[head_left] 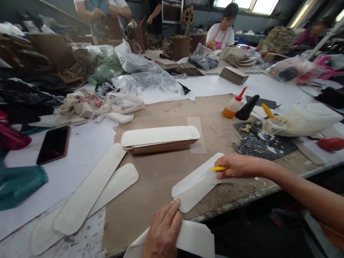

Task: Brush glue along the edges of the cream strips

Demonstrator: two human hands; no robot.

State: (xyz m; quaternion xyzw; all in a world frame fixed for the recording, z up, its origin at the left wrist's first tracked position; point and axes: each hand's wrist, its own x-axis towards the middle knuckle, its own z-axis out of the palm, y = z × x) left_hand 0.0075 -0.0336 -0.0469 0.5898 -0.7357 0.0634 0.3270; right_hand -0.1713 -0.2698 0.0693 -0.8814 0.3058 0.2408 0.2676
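Note:
A white rounded strip lies slantwise at the table's near edge, with a wet-looking sheen on its top. My left hand has its fingertips close together on the strip's near left corner; the underside of the grip is hidden. Beneath that hand, more white strip material juts out past the table edge. Over the strip's far right end, my right hand is closed around a yellow spreader, whose tip points left. Behind the strip stands a neat stack of white-topped strips.
Loose white strips overlap at the left, near a phone. To the right are an orange-filled glue bottle, a black cone-shaped object, a glue-smeared white container and a red-handled tool. Co-workers and piled bags occupy the back.

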